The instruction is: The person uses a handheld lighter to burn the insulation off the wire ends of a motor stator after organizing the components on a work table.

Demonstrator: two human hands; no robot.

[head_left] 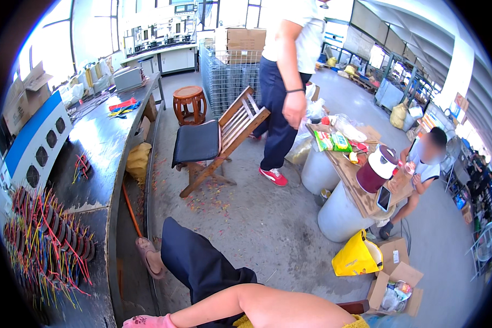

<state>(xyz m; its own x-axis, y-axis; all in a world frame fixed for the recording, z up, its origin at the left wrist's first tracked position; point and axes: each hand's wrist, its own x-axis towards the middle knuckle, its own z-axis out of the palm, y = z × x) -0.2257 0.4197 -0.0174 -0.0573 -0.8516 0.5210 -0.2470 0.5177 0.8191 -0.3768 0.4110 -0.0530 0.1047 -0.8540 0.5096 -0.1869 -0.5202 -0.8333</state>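
My right arm (218,302) crosses the lower edge toward the left, bent at the elbow. My right hand (147,322) wears a pink glove with a dark pattern; its fingers lie beyond the picture's edge. Whatever it touches is hidden; the front of a black workbench (93,192) is closest to it. On that bench, a dense cluster of ring-shaped wound coils (65,235) bristles with red, yellow, blue and green wires. One smaller wired coil (82,167) lies apart, farther back. My left hand is out of sight.
A wooden folding chair (224,143) with a black seat stands ahead, beside a walking-height co-worker (281,82). Another person (425,158) sits at a board-topped table (347,170) with a maroon pot (373,174). A yellow bag (355,259) and open carton (378,290) stand at right.
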